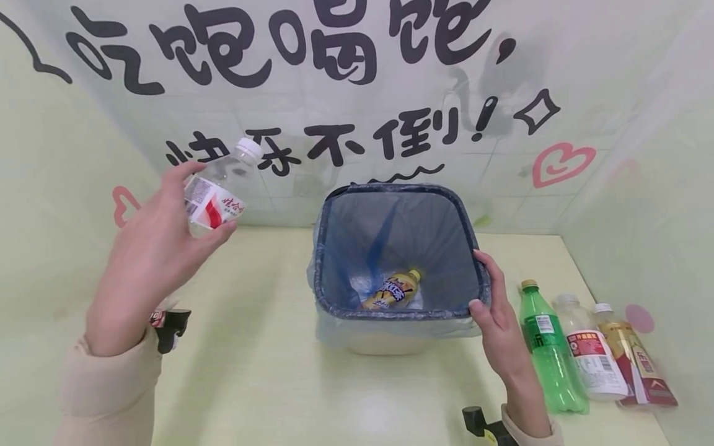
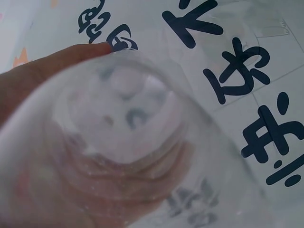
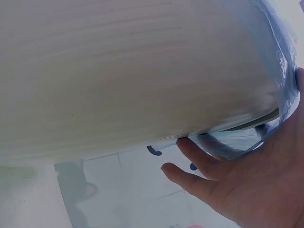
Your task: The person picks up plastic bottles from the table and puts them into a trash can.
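Note:
My left hand [image 1: 162,229] holds a clear plastic bottle [image 1: 214,198] with a white cap and a white-and-red label, raised to the left of the bin. Up close in the left wrist view, the see-through bottle [image 2: 128,123] fills most of the frame. At the right corner of the trash bin [image 1: 390,344], my right hand [image 1: 499,322] grips the rim, thumb on the near side. A bluish bag lines the bin, and inside lies a yellow-capped drink bottle [image 1: 393,290]. In the right wrist view some fingers [image 3: 190,187] extend beneath the bin's pale wall [image 3: 118,80].
Right of my right hand, a green bottle [image 1: 549,347], a white bottle [image 1: 594,353] with a red label and a gold-and-red pouch [image 1: 638,365] with a white cap lie side by side on the pale table [image 1: 240,371]. A wall with black lettering [image 1: 334,145] stands behind.

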`<state>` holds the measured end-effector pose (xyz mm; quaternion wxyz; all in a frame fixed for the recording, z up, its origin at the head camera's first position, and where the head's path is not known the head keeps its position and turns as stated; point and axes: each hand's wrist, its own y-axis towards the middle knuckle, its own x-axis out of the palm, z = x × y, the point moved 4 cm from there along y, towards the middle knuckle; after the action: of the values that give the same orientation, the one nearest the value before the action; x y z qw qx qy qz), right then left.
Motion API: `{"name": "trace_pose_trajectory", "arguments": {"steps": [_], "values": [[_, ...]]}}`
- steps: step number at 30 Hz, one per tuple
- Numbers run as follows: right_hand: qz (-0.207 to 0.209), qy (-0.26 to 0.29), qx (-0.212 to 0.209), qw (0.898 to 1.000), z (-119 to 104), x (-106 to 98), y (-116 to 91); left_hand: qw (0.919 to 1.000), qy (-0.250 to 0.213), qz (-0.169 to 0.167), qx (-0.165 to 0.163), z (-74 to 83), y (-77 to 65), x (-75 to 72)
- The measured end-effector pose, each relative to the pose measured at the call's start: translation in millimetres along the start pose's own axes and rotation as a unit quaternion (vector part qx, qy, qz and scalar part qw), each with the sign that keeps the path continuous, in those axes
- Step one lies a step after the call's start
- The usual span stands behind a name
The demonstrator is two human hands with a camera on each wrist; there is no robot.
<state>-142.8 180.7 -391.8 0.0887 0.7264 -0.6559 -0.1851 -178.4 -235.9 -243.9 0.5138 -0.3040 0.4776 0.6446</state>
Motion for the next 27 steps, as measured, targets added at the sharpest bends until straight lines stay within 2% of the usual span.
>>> {"name": "trace_pose_trajectory", "arguments": {"steps": [10, 19, 27], "values": [[0.000, -0.003, -0.001, 1.000, 0, 0, 0, 0.9997, -0.001, -0.016, 0.018, 15.9, 3.9, 3.6], [0.001, -0.001, -0.002, 1.000, 0, -1, 1, 0.9990, 0.004, -0.002, 0.044, 28.3, 6.5, 4.8], [-0.001, -0.003, 0.009, 1.000, 0, -1, 1, 0.9983, 0.007, -0.007, 0.057, 34.0, 7.2, 7.6]]}}
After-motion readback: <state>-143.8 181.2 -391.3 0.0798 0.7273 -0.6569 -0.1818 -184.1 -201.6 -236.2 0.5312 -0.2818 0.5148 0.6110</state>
